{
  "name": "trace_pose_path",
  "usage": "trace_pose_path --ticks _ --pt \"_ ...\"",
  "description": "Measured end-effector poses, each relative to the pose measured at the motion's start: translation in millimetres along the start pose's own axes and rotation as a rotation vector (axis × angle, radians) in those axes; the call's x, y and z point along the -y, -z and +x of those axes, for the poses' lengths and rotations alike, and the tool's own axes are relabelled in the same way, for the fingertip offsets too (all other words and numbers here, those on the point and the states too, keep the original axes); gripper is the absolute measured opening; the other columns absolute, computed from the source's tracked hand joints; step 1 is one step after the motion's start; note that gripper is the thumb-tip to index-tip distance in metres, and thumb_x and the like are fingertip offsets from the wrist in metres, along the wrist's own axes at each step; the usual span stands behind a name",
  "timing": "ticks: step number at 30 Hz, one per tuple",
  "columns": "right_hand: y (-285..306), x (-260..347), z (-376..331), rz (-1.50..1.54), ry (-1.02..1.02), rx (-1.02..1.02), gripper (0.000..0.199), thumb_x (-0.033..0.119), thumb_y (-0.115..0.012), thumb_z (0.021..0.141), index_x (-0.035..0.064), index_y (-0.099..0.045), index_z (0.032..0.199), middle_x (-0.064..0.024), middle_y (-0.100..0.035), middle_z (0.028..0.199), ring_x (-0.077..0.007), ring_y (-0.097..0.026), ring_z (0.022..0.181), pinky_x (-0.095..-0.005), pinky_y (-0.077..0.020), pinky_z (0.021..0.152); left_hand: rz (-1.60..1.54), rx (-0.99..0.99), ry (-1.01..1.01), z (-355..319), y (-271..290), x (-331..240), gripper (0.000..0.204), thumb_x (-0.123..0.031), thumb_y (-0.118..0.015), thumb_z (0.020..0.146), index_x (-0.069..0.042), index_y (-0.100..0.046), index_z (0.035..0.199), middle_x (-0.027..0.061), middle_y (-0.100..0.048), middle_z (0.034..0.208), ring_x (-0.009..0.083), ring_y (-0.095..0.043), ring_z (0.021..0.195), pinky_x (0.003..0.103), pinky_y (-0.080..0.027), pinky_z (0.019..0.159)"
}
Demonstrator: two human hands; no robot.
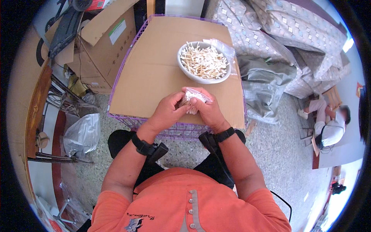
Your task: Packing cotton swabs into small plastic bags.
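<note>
Between my two hands is a small clear plastic bag [192, 95] packed with white-tipped cotton swabs, held over the near part of the cardboard sheet [154, 62]. My left hand [170, 110] grips the bag's left side, fingers curled round it. On the other side my right hand [208, 110] closes on it, thumb pressed across the front. Just beyond my hands stands a pale grey bowl [208, 81] heaped with loose cotton swabs [203, 61] with wooden sticks. Clear plastic bags [223, 48] lie behind the bowl's right rim.
The cardboard tops a purple wire cage [170, 129]. Large cardboard boxes [106, 50] stand at the left, near a plastic sack [82, 133] on the floor. Wrapped patterned mattresses [262, 33] and grey sheeting [264, 85] fill the right. Another person [330, 129] sits far right.
</note>
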State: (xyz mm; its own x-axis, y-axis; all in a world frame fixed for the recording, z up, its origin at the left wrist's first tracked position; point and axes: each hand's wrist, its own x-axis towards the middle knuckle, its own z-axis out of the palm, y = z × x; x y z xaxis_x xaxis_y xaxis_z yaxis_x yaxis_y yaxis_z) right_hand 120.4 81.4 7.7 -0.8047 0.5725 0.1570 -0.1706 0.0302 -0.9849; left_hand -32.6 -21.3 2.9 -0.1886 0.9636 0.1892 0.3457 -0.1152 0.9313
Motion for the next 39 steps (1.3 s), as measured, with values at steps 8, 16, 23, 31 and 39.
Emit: trace_pose_path --ticks 8,16,23,31,39 --pt "-5.8 -1.6 0.1 0.307 -0.003 -0.151 0.031 0.016 -0.057 0.096 -0.003 -0.054 0.12 -0.0117 -0.065 0.117 -0.0179 -0.063 0.102 -0.032 -0.0517 0.091 -0.066 -0.045 -0.067 -1.6 -1.4 1.1 0.041 -0.013 -0.073 0.081 0.0 -0.058 0.117 0.012 -0.066 0.105 0.0183 -0.064 0.092 0.032 -0.051 0.082" --pt "-4.0 -11.3 1.8 0.198 0.066 -0.115 0.035 0.016 -0.063 0.092 -0.0009 -0.054 0.122 -0.0106 -0.065 0.117 -0.0165 -0.062 0.102 -0.0308 -0.051 0.09 -0.12 -0.03 -0.01 0.4 -3.7 1.3 0.034 -0.014 -0.071 0.085 0.001 -0.059 0.113 0.0104 -0.068 0.096 0.0155 -0.065 0.082 0.029 -0.053 0.075" --pt "-5.9 -8.2 0.6 0.078 0.03 -0.133 0.035 0.013 -0.063 0.091 0.0 -0.054 0.122 -0.0094 -0.065 0.116 -0.0152 -0.061 0.104 -0.0299 -0.0499 0.091 -0.067 -0.053 0.0 -0.3 -3.9 -3.9 0.036 -0.015 -0.071 0.086 0.001 -0.058 0.115 0.0104 -0.068 0.096 0.0153 -0.067 0.084 0.03 -0.053 0.075" --pt "-7.4 -4.9 -0.7 0.11 0.044 -0.107 0.033 0.01 -0.06 0.093 0.0002 -0.057 0.123 -0.0071 -0.064 0.116 -0.0137 -0.06 0.103 -0.0286 -0.0483 0.092 -0.201 0.064 0.057 3.7 5.0 -2.1 0.036 -0.014 -0.066 0.089 0.003 -0.057 0.119 0.0079 -0.068 0.097 0.0099 -0.063 0.084 0.028 -0.052 0.074" --pt "-11.9 -8.4 9.2 0.122 0.091 -0.102 0.043 0.01 -0.065 0.091 0.0017 -0.05 0.13 -0.005 -0.059 0.118 -0.0143 -0.056 0.109 -0.0294 -0.0465 0.095 -0.458 -0.004 0.051 7.5 4.9 8.5 0.031 -0.011 -0.064 0.092 0.0 -0.057 0.12 0.0034 -0.064 0.104 0.0078 -0.059 0.093 0.026 -0.05 0.08"
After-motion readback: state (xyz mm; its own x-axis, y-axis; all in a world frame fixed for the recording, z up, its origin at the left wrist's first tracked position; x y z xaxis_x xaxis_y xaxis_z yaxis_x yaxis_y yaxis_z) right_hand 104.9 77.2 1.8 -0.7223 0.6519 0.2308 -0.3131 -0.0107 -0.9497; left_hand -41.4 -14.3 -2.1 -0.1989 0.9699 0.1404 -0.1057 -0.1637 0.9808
